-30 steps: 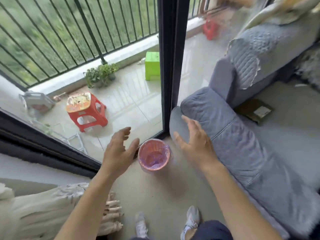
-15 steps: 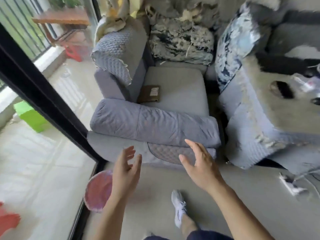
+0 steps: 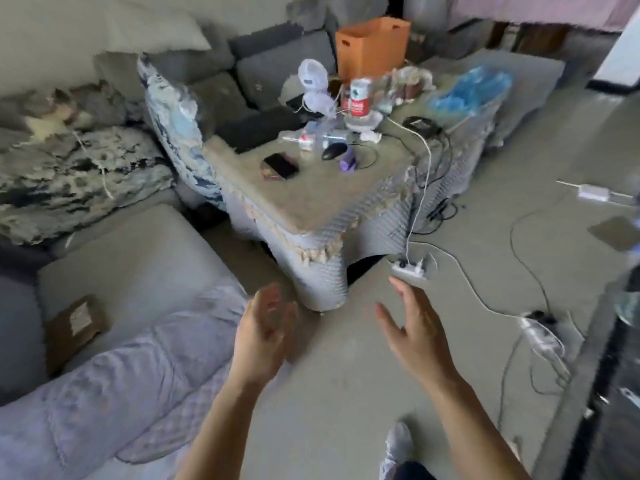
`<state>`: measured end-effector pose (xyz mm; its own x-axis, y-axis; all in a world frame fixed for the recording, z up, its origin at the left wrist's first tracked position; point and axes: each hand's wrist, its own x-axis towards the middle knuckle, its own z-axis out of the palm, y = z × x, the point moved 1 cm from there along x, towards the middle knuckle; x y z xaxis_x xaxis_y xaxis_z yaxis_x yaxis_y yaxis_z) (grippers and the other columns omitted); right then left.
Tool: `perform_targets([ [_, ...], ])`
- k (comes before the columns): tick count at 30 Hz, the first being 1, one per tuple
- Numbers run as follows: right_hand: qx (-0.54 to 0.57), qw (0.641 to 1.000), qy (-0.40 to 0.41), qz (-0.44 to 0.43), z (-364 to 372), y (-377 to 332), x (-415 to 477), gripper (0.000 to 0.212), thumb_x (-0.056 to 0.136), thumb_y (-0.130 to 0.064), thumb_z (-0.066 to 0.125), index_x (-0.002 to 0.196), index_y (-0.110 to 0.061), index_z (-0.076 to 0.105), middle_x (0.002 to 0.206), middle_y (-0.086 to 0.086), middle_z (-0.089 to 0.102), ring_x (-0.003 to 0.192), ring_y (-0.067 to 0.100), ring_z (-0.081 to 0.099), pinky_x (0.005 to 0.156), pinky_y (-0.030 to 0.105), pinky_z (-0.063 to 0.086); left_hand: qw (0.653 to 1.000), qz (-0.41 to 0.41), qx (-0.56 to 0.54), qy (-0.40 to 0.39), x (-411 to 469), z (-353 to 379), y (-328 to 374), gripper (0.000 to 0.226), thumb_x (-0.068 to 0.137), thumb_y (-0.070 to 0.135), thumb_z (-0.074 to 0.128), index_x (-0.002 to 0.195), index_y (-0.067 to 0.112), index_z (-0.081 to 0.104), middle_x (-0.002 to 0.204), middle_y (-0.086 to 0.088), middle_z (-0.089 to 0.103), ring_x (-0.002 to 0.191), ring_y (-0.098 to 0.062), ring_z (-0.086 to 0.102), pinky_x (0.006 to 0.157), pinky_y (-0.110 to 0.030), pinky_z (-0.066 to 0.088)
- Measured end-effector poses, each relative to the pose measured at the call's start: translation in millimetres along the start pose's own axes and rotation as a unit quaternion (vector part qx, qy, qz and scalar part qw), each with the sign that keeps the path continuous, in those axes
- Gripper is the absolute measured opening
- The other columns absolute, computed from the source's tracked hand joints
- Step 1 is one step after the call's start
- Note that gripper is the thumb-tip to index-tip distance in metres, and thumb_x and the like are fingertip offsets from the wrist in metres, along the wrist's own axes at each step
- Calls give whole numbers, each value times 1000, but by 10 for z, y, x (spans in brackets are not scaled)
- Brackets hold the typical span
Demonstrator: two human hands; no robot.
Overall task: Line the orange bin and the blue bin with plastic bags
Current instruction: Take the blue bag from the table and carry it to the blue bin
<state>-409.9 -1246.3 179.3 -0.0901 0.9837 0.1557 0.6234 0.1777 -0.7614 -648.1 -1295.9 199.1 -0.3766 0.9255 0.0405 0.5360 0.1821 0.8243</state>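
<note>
Neither the orange bin nor the blue bin is in view. My left hand (image 3: 265,336) and my right hand (image 3: 414,332) are both held out over the grey floor with fingers spread, holding nothing. They hover in front of a low table (image 3: 311,206) draped in a grey quilted cover. On that table lie a small purple roll (image 3: 347,161) and, at its far right, a crumpled heap of blue plastic (image 3: 467,88). I cannot tell whether either one is bags.
An orange paper carrier (image 3: 372,46) stands behind the table, which also holds a can (image 3: 358,98), a mouse (image 3: 333,152) and a phone (image 3: 280,167). A grey sofa (image 3: 114,271) is at left. Cables and a power strip (image 3: 412,268) cross the floor at right.
The view has swung right, away from the window and the orange bin with its purple liner, past the sofa to the low table. Both hands stayed open and empty.
</note>
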Motion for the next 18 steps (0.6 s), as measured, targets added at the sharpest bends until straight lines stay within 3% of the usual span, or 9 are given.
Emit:
perform_targets([
  [3,-15,999,28,26,-380,514,546,53,90,-40,61,136,-16,52,130,1,59,123,18,55,100,26,39,998,8,11,-53,486,784,388,47,87,36,68,129,21,55,120,1,58,108,-18,62,90,-35,53],
  [5,-29,998,43,32,-664,762,908,50,91,-34,64,136,-17,52,131,-1,59,124,16,53,101,26,39,997,22,21,-73,769,1228,697,50,87,36,67,132,19,54,123,1,56,112,-21,60,96,-44,50],
  [13,-10,994,72,78,-1421,1536,2237,48,92,-37,62,136,-23,50,124,-9,55,115,6,52,91,15,33,993,57,48,-96,1895,2383,1429,44,92,39,60,133,26,52,129,5,57,119,-16,54,96,-40,48],
  [18,-20,990,75,115,-1527,2183,3100,47,92,-34,63,136,-21,51,124,-9,55,117,9,53,93,16,34,990,58,46,-120,2803,3193,1630,48,92,41,59,136,29,48,133,7,54,102,-16,60,91,-38,49],
])
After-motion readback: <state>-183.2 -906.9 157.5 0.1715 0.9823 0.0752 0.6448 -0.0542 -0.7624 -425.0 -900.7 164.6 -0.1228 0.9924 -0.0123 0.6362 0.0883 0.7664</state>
